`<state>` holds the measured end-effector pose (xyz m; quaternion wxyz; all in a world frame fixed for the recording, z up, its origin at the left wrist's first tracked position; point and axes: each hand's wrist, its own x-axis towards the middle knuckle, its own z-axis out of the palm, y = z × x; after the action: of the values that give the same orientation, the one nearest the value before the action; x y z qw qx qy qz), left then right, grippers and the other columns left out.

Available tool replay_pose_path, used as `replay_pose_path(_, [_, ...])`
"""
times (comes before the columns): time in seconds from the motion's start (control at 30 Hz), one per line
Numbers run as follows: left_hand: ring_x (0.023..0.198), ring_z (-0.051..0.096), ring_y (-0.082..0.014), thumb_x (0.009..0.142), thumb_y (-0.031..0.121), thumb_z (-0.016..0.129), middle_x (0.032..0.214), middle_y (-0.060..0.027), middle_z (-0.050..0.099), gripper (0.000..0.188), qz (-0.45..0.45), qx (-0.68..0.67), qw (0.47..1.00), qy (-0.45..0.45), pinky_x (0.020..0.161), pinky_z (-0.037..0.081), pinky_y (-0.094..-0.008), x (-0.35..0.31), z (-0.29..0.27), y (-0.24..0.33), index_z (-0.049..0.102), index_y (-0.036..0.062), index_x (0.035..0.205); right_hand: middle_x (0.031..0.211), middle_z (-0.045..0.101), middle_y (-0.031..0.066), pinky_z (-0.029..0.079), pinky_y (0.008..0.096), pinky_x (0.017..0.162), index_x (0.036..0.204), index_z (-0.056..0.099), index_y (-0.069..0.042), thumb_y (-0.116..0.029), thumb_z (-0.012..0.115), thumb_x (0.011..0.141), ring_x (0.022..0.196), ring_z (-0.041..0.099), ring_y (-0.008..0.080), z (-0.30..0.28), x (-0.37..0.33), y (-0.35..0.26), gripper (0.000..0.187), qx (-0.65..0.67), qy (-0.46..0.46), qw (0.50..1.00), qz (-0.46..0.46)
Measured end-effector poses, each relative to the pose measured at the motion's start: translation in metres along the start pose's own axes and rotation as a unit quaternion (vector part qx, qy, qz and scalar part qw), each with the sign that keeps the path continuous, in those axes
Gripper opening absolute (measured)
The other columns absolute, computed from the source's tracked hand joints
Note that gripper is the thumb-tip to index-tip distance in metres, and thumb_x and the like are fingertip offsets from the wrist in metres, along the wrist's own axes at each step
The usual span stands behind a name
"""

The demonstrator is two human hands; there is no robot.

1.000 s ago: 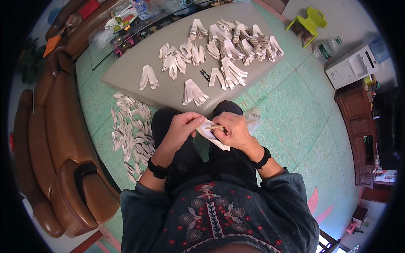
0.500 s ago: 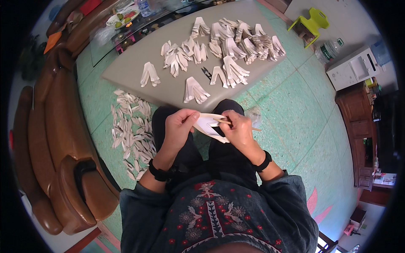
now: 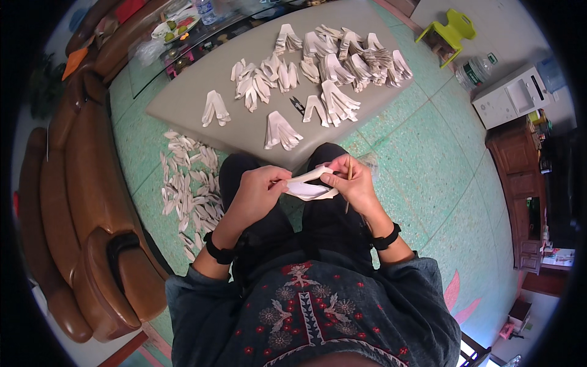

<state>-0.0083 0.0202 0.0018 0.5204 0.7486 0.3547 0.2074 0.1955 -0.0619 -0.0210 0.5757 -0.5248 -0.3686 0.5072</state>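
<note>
Above my lap I hold a white shoe upper point(image 3: 301, 191), a soft-looking curved piece with a long opening, stretched between both hands. My left hand point(image 3: 259, 189) pinches its left end between thumb and fingers. The right end is gripped by my right hand point(image 3: 353, 183), which also holds a thin wooden stick point(image 3: 349, 165) standing up between its fingers. On the low grey table point(image 3: 189, 107) ahead, a fanned stack of similar white pieces point(image 3: 282, 132) lies nearest my knees. A pair of dark thread snips point(image 3: 297, 105) rests beyond it.
More stacks of white pieces point(image 3: 336, 70) cover the table's right half. A pile of loose white pieces point(image 3: 186, 183) lies on the green floor at my left. Farther out are a brown sofa point(image 3: 101, 208), a lime-green chair point(image 3: 454, 32) and a white water dispenser point(image 3: 510, 99).
The upper has turned and its opening looks narrower. My right hand has shifted right and opened out from over the piece; the stick has swung from nearly level to upright.
</note>
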Motion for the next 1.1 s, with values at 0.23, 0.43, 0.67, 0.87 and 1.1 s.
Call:
replay_pose_path(0.23, [0.081, 0.062, -0.0139, 0.08, -0.004, 0.056, 0.097, -0.0127, 0.063, 0.012, 0.036, -0.058, 0.997, 0.028, 0.072, 0.051, -0.0252, 0.0, 0.004, 0.002, 0.06, -0.007, 0.092, 0.097, 0.063, 0.0064, 0.044, 0.0187, 0.064, 0.086, 0.055, -0.001, -0.002, 0.066, 0.079, 0.073, 0.054, 0.0048, -0.004, -0.005, -0.001, 0.012, -0.008, -0.02, 0.999, -0.031])
replay_pose_path(0.43, [0.074, 0.063, -0.0153, 0.079, -0.002, 0.058, 0.092, -0.0138, 0.064, 0.016, 0.066, -0.017, 0.997, 0.036, 0.067, 0.05, -0.0266, 0.0, 0.001, 0.012, 0.061, -0.0047, 0.095, 0.089, 0.062, 0.0042, 0.043, 0.0209, 0.062, 0.08, 0.057, 0.0, -0.004, 0.065, 0.08, 0.068, 0.051, 0.0058, -0.004, -0.009, 0.001, 0.009, -0.058, 0.017, 0.998, -0.034])
replay_pose_path(0.67, [0.075, 0.062, -0.0147, 0.079, 0.001, 0.061, 0.093, -0.0114, 0.065, 0.013, 0.099, 0.046, 0.993, 0.053, 0.065, 0.048, -0.0245, 0.002, 0.004, 0.011, 0.063, -0.0044, 0.09, 0.088, 0.062, 0.0078, 0.044, 0.0239, 0.066, 0.075, 0.055, 0.002, -0.002, 0.064, 0.08, 0.076, 0.054, 0.0097, -0.002, -0.005, -0.02, 0.011, -0.189, -0.032, 0.961, -0.197])
replay_pose_path(0.87, [0.073, 0.062, -0.0154, 0.079, 0.001, 0.061, 0.089, -0.0113, 0.065, 0.01, 0.083, 0.008, 0.996, 0.041, 0.063, 0.047, -0.0242, 0.002, 0.004, 0.019, 0.062, -0.0037, 0.087, 0.09, 0.063, 0.01, 0.045, 0.0232, 0.067, 0.07, 0.053, 0.002, 0.001, 0.063, 0.079, 0.077, 0.055, 0.0099, 0.005, -0.01, -0.017, 0.014, -0.085, -0.019, 0.991, -0.1])
replay_pose_path(1.1, [0.068, 0.06, -0.0182, 0.08, 0.003, 0.06, 0.081, -0.0107, 0.063, 0.008, 0.099, 0.075, 0.991, 0.049, 0.06, 0.046, -0.0266, 0.002, 0.005, 0.021, 0.063, -0.0011, 0.086, 0.082, 0.065, 0.0095, 0.045, 0.0231, 0.061, 0.07, 0.053, 0.002, 0.001, 0.063, 0.079, 0.069, 0.056, 0.0094, 0.012, -0.012, -0.008, 0.013, -0.12, 0.013, 0.987, -0.102])
